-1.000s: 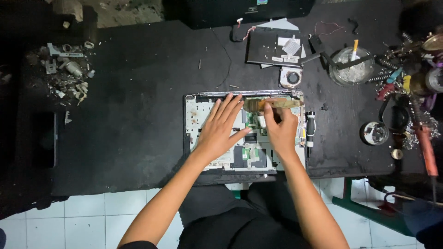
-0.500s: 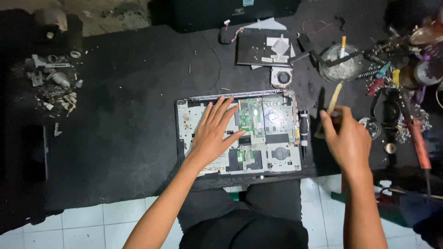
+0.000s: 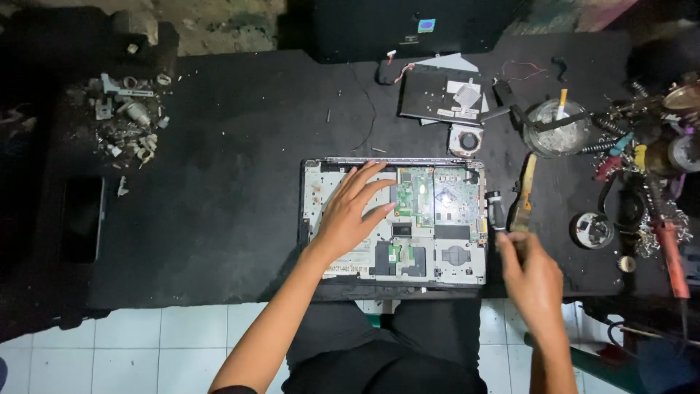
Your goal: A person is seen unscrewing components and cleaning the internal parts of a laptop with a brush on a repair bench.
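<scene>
left hand flat, open on laptop | right hand grips brush beside it

I see the opened laptop lying on the table, near its front edge. My left hand rests on the laptop's left half. My right hand is just right of it, fingertips at a brush. A fan lies behind the laptop.

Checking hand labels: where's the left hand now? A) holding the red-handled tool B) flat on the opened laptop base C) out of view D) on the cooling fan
B: the left hand lies spread flat on the opened laptop base, beside the green circuit board.
</scene>
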